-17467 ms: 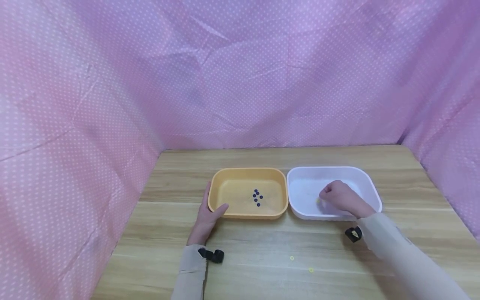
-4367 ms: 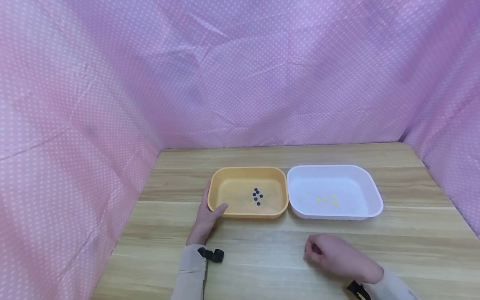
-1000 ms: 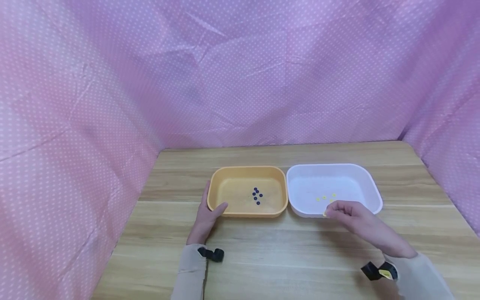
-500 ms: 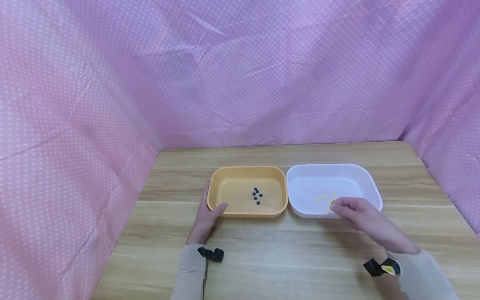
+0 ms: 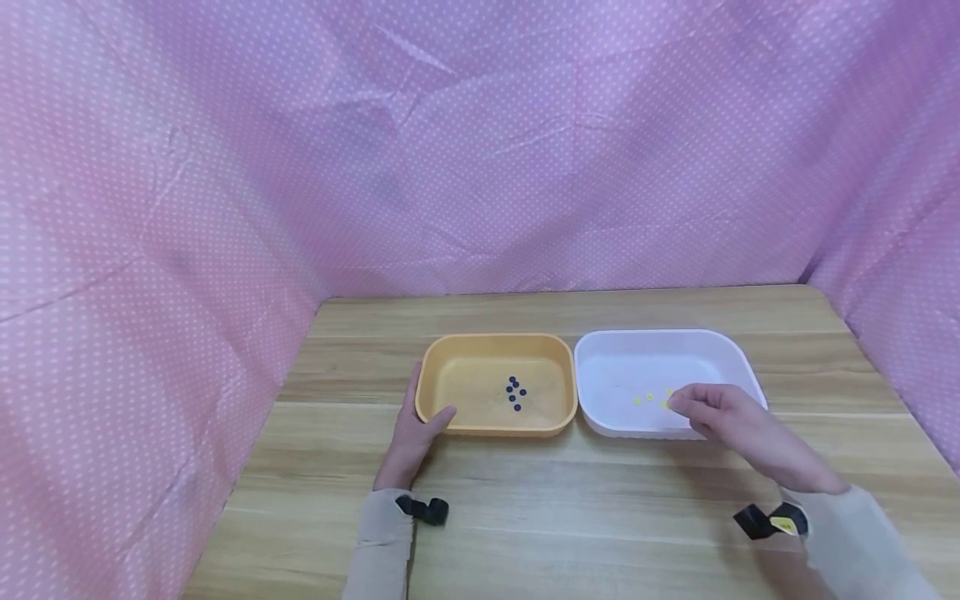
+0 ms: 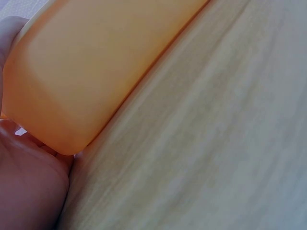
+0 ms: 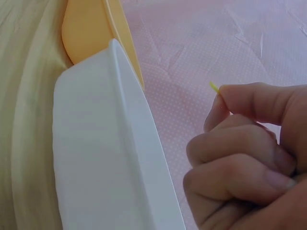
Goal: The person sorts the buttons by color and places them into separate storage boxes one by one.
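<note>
My left hand (image 5: 411, 440) holds the left end of an orange plastic tub (image 5: 465, 379), its thumb over the near rim. The left wrist view shows the palm and fingers against the tub's rounded corner. Inside it lie several small dark blue rings or beads (image 5: 517, 407). My right hand (image 5: 738, 425) is over the near side of a white plastic tub (image 5: 615, 367). Its thumb and index finger pinch a small yellow ring (image 7: 214, 87), seen edge-on in the right wrist view, with the other fingers curled. Several yellow rings (image 5: 637, 401) lie on the white tub's floor, partly hidden by the hand.
The two tubs stand side by side on a wood-grain table (image 5: 525, 517), ends close together. A pink dotted cloth (image 5: 480, 167) hangs behind and at both sides. Black wrist cameras (image 5: 772, 522) sit on both sleeves.
Two yellow rings once on the table are gone from there, and more lie in the white tub. In the last second my right hand moved inward over that tub; my left stayed.
</note>
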Available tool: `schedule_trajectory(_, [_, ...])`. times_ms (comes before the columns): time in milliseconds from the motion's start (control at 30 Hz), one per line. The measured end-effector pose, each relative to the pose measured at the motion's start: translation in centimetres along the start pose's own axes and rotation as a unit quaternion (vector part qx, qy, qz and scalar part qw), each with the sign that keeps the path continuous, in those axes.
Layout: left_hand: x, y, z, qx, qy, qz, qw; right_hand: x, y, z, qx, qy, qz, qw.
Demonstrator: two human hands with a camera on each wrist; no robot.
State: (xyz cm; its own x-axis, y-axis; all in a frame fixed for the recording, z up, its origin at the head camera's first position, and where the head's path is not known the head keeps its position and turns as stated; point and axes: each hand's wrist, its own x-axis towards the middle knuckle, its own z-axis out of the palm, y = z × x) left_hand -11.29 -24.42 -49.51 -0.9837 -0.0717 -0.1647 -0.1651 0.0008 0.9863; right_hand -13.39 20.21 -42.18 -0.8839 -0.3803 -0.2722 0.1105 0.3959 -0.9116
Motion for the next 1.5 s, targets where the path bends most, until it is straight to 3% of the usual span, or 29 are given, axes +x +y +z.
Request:
schedule_trajectory(233, [0.1, -0.1, 0.0, 0.004, -0.001, 0.002, 1.0000, 0.5, 0.5, -0.6, 0.009, -0.007, 0.008, 1.000])
schedule_trajectory(467, [0.1, -0.2, -0.1, 0.009, -0.001, -0.001, 1.0000, 1.4, 0.4, -1.5, -0.034, 0.001, 0.034, 0.999])
schedule_trajectory(700, [1.0, -2.4, -0.6, 0.001, 0.001, 0.015, 0.9999, 2.3, 0.6, -1.9, -0.044, -0.012, 0.036, 0.998])
schedule_trajectory(967, [1.2, -2.9, -0.6, 0.015, 0.013, 0.029, 0.9994, 3.2, 1.1, -2.3, -0.058, -0.019, 0.046, 0.997])
schedule_trajectory(1267, [0.6, -1.2, -0.4, 0.000, 0.004, 0.007, 1.0000, 4.7, 2.1, -2.2, -0.131, 0.004, 0.025, 0.991])
schedule_trajectory(1500, [0.1, 0.0, -0.1, 0.018, 0.001, -0.002, 0.9998, 5.5, 2.2, -1.3, -0.169, 0.006, 0.013, 0.986])
